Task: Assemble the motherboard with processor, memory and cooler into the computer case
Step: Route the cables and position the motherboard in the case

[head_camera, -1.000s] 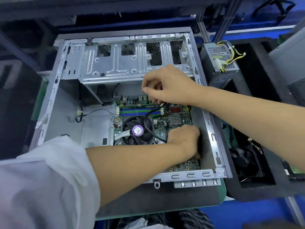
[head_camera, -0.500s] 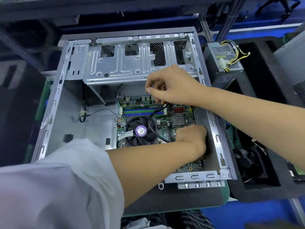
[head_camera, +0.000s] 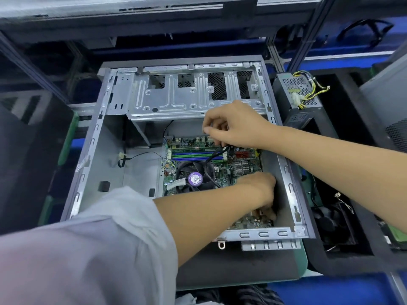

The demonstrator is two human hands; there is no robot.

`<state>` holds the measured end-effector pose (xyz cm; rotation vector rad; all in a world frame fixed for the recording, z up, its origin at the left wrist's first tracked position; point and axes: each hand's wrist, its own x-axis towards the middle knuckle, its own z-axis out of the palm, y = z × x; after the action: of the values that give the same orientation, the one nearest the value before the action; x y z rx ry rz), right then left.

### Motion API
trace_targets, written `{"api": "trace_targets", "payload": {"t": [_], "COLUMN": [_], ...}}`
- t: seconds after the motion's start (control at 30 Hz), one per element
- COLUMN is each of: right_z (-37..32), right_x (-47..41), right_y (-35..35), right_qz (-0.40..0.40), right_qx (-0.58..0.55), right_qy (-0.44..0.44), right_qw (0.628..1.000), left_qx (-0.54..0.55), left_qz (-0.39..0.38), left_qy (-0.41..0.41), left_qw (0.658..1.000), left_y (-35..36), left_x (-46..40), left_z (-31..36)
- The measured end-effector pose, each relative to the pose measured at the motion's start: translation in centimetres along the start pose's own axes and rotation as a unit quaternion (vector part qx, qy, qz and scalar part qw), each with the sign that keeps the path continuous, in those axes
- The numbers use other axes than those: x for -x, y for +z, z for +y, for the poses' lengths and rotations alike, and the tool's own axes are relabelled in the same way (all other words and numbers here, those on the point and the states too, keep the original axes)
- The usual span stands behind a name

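Head view, looking down into open computer case (head_camera: pixel 92 150) with motherboard (head_camera: pixel 222 172) lying flat at its right side, cooler fan (head_camera: pixel 195 178) and memory sticks (head_camera: pixel 196 155) mounted. Right hand (head_camera: pixel 235 126) pinching black cable (head_camera: pixel 217 153) near board's far edge. Left hand (head_camera: pixel 262 190) curled against board's right edge; grip hidden, cannot tell.

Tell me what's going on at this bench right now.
A person is fitting a motherboard into an open computer case. The board, with its cooler fan and memory sticks mounted, lies inside the case. The left hand presses down near the board's right edge; the right hand pinches something small at its far edge. A power supply sits outside, to the right.
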<state>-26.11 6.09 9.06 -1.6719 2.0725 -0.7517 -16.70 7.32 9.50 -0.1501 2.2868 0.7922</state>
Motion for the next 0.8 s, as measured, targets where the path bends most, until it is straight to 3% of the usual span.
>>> {"api": "trace_targets", "payload": {"t": [0.13, 0.27, 0.4, 0.5, 0.6, 0.73, 0.8], "right_z": [0.0, 0.2, -0.1, -0.7, -1.3, -2.5, -2.9], "right_x": [0.5, 0.8, 0.9, 0.7, 0.4, 0.8, 1.6], "right_y": [-0.1, 0.1, 0.6, 0.5, 0.1, 0.6, 0.7], "right_qz": [-0.053, -0.086, -0.117, -0.135, -0.101, -0.056, -0.126], "right_qx": [-0.04, -0.019, 0.03, 0.108, 0.146, 0.011, -0.063], "right_qy": [0.018, 0.056, 0.078, 0.077, 0.077, 0.116, 0.174], "right_qw": [0.998, 0.995, 0.99, 0.982, 0.981, 0.992, 0.975], "left_qx": [0.021, 0.074, 0.043, -0.079, -0.118, 0.019, 0.02], "left_qz": [-0.058, -0.096, -0.072, -0.026, 0.025, 0.098, 0.082], "left_qy": [0.029, 0.138, 0.191, 0.22, 0.208, 0.252, 0.234], "left_qw": [0.998, 0.983, 0.978, 0.972, 0.971, 0.963, 0.969], "left_y": [-0.7, -1.9, -2.4, -3.9, -5.6, -7.0, -7.4], "left_x": [-0.3, -0.3, 0.6, 1.9, 3.8, 4.6, 4.1], "left_z": [-2.0, -4.6, -6.2, -8.9, -12.1, -13.9, -14.1]}}
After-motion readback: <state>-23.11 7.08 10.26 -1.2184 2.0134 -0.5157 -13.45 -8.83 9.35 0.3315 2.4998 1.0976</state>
